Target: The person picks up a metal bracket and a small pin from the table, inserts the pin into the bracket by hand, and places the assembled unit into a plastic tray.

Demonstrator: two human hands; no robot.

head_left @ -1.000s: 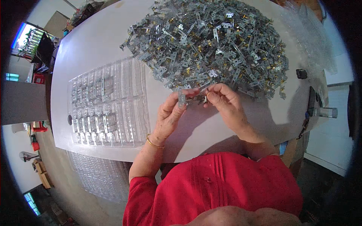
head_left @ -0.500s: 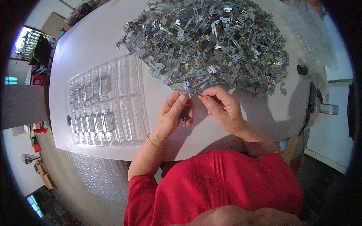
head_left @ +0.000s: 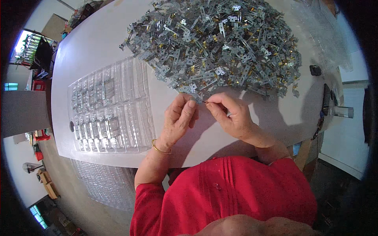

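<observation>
A big heap of small grey metal brackets with brass bits [head_left: 220, 43] covers the far part of the white table [head_left: 98, 43]. My left hand [head_left: 179, 120] and my right hand [head_left: 228, 116] meet just below the heap's near edge. Between their fingertips they pinch one small metal part [head_left: 204, 101], mostly hidden by the fingers. A thin gold bangle circles my left wrist. A clear plastic tray [head_left: 110, 106] with rows of slots lies to the left of my hands; some of its slots hold metal parts.
More clear trays [head_left: 102, 185] are stacked below the table's near edge at the left. Small dark objects [head_left: 315, 70] and a clear cylinder [head_left: 341, 112] sit at the table's right edge. Clear plastic sheeting [head_left: 330, 35] lies at the far right.
My hands drew slightly back from the heap toward me, still pinching the small part between their fingertips. The view shifted a little.
</observation>
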